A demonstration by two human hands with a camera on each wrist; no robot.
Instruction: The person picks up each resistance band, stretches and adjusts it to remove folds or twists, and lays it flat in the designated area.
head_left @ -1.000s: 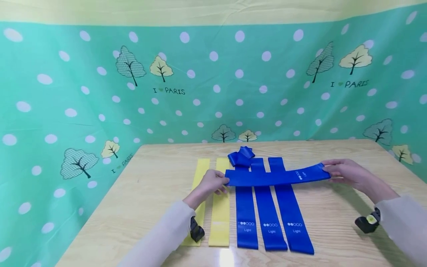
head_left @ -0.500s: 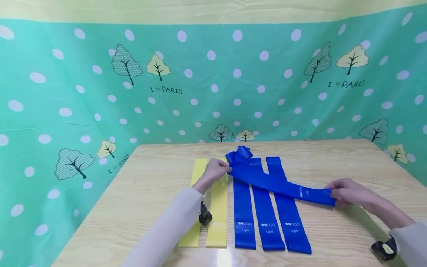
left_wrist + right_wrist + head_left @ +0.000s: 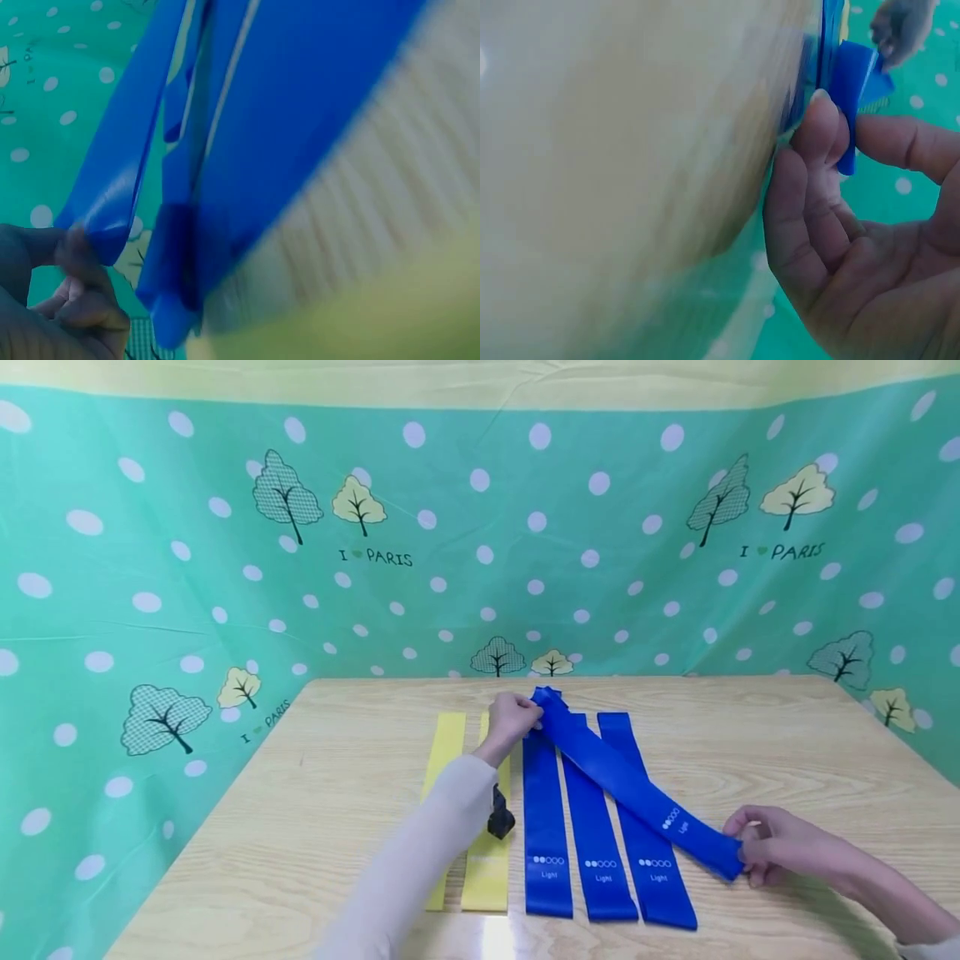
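Note:
A blue resistance band (image 3: 615, 777) marked "Light" stretches diagonally between my two hands. My left hand (image 3: 513, 717) pinches its far end; the left wrist view shows thumb and finger on the band's end (image 3: 109, 202). At the near right end, my right hand (image 3: 780, 843) pinches the band between thumb and fingers, as the right wrist view also shows (image 3: 847, 82). Beneath it, three flat blue bands (image 3: 549, 852) lie side by side on the table. A bunched blue piece (image 3: 553, 695) sits at their far end, partly hidden by the held band and left hand.
Two yellow bands (image 3: 486, 881) lie left of the blue ones, partly covered by my left arm. The wooden table (image 3: 300, 827) extends to both sides. A green dotted cloth (image 3: 480, 560) hangs behind the table and along its left side.
The held band has swung from nearly level to a diagonal. My left hand has moved away and slightly right; my right hand has come lower, nearer the front. Both keep their grip.

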